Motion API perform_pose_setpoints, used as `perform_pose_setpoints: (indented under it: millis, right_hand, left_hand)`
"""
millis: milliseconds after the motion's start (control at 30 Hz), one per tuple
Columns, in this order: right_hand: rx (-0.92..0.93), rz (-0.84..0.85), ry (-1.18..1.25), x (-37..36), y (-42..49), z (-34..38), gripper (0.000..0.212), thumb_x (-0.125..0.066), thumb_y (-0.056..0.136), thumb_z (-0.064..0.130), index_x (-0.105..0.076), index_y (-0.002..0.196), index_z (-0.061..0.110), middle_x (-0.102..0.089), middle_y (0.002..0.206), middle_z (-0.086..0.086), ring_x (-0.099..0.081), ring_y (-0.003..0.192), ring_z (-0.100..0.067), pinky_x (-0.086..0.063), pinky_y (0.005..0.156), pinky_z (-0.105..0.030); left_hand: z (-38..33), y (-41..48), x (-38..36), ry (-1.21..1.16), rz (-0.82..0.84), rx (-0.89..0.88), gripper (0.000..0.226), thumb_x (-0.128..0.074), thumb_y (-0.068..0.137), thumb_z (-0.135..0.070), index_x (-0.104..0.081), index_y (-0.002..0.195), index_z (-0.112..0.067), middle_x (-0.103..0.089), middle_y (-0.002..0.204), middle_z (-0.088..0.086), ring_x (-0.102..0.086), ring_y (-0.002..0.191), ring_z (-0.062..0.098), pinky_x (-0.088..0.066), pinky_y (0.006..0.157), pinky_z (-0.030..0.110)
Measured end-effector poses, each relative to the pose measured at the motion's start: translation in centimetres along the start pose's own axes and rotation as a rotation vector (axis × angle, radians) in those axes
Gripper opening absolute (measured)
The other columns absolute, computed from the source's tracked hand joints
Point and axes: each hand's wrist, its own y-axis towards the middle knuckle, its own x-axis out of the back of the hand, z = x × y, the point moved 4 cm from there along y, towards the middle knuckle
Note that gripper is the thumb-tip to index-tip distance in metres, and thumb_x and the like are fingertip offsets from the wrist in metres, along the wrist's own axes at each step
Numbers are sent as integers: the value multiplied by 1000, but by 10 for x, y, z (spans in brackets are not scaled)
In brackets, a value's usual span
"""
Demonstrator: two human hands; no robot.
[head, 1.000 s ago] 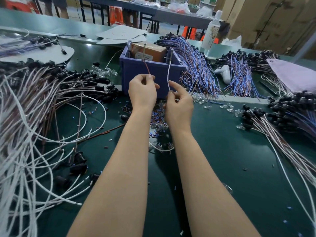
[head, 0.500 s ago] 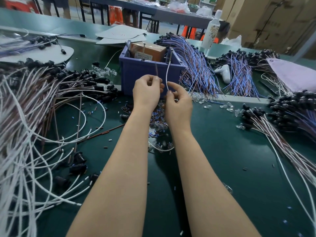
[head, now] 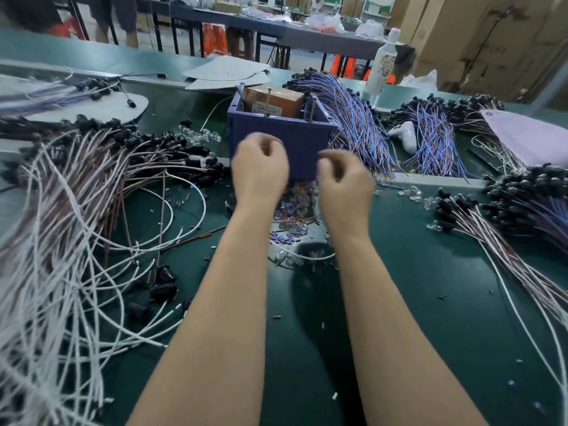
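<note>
My left hand (head: 259, 167) and my right hand (head: 344, 179) hover side by side, a small gap apart, just in front of the blue plastic bin (head: 292, 130). Both are blurred by motion and their fingers are curled inward. No wire shows above either hand, and the blur hides whether anything is pinched. Below my wrists a white wire (head: 307, 258) loops across the green table (head: 430, 302) beside a heap of small blue and clear parts (head: 292, 222).
A mass of white and brown wires with black caps (head: 76, 210) covers the left side. Blue-purple wire bundles (head: 353, 124) lie right of the bin, and more capped wires (head: 522, 204) at far right. A brown box (head: 276, 99) sits inside the bin, a white bottle (head: 381, 63) behind.
Both hands dropped slightly and moved apart. The brown wire my left hand pinched and the white wire my right hand pinched no longer stand up above the fingers.
</note>
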Motion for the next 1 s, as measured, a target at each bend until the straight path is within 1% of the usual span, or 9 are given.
perform_pose_setpoints:
  millis: [67,133,233,367,467,600,700,833,1000]
  right_hand:
    - [62,381,-146,-32,-17,11,19,-60,89,23,-71,98,11,-70,99,-8,-62,94,-24,-48,86,-41]
    - [78,613,-454,-58,-34,9,27,-60,88,38,-70,106,20,-65,111,-7,-55,107,-28,-45,94,-39]
    - [118,582,-691,-70,-46,4,29,-54,92,39,-64,114,23,-55,121,-6,-44,116,-30,-34,96,-41]
    - [157,515,-668,-70,-45,4,22,-48,95,28,-63,109,20,-62,116,-3,-50,111,-27,-32,93,-40]
    - [-37,340,-258,-52,-31,1,17,-51,95,25,-63,103,15,-67,103,-2,-58,100,-23,-40,94,-40]
    - [-191,187,210,-28,-14,-8,10,-58,92,15,-59,84,20,-61,77,8,-57,75,-10,-48,77,-28]
    - [-236,248,270,-29,-14,-15,15,-58,92,11,-60,81,21,-66,80,0,-62,79,-14,-52,78,-29]
    - [-258,271,235,-27,-11,-21,16,-60,91,14,-61,77,20,-63,72,3,-56,65,-9,-46,66,-25]
    - [-244,228,156,-17,-6,-24,5,-61,88,18,-66,87,16,-66,78,3,-63,81,-16,-53,85,-38]
  left_hand:
    - [8,6,22,-343,-214,102,17,-44,92,-4,-59,90,-12,-64,81,5,-61,72,17,-50,68,27]
    - [20,6,34,-634,-345,238,21,-39,91,-1,-54,85,-15,-58,74,0,-52,60,9,-41,54,19]
    - [37,5,46,-760,-473,362,24,-36,92,0,-50,82,-17,-55,76,0,-48,62,9,-36,55,18]
    - [42,6,48,-661,-508,330,24,-40,92,-1,-47,79,-19,-54,78,0,-48,64,11,-37,58,19]
    - [38,3,40,-437,-413,246,13,-48,92,-8,-51,85,-18,-56,81,-4,-52,70,8,-43,64,15]
    - [33,1,8,-196,86,182,17,-52,95,-26,-63,88,-14,-65,77,-4,-52,62,5,-45,65,24]
    - [31,-8,-11,-230,294,166,24,-49,98,-21,-69,96,-7,-57,56,-12,-47,43,-4,-39,48,12]
    - [29,-12,-14,-330,343,141,20,-51,98,-19,-67,101,-8,-68,84,-1,-62,74,5,-51,67,19]
    - [24,-13,-18,-219,352,-5,12,-54,96,-14,-63,101,-9,-64,83,-3,-59,75,4,-48,69,11]
